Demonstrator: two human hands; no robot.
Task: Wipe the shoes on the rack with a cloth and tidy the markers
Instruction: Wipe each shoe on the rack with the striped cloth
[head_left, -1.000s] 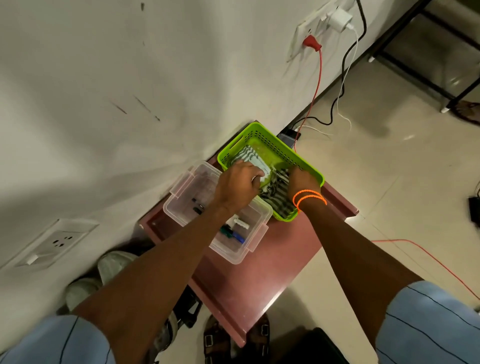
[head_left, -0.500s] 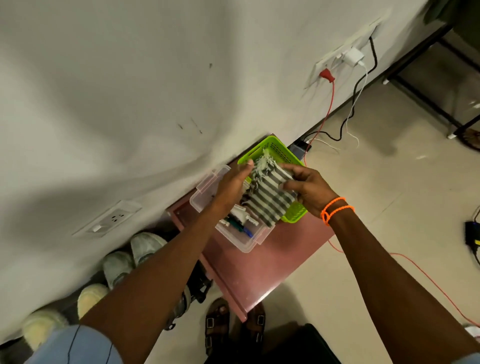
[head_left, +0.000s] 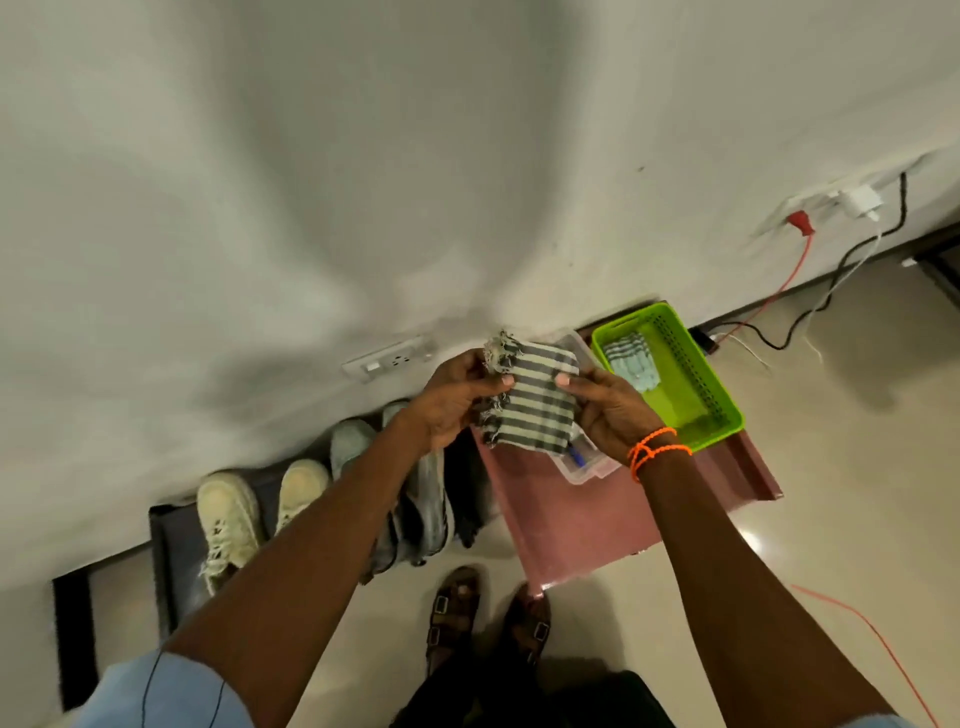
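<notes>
Head view: both hands pinch the folded striped cloth (head_left: 530, 397), long axis upright.

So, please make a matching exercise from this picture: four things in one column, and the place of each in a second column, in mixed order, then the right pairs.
Things:
1. striped cloth
2. folded pale cloth
3. cream shoes
4. brown sandals

Places:
A. on the floor, below the pink table
B. inside the green basket
C. on the dark rack by the wall
D. between the left hand and right hand

Pairs: 1-D, 2-B, 3-C, 4-A
</notes>
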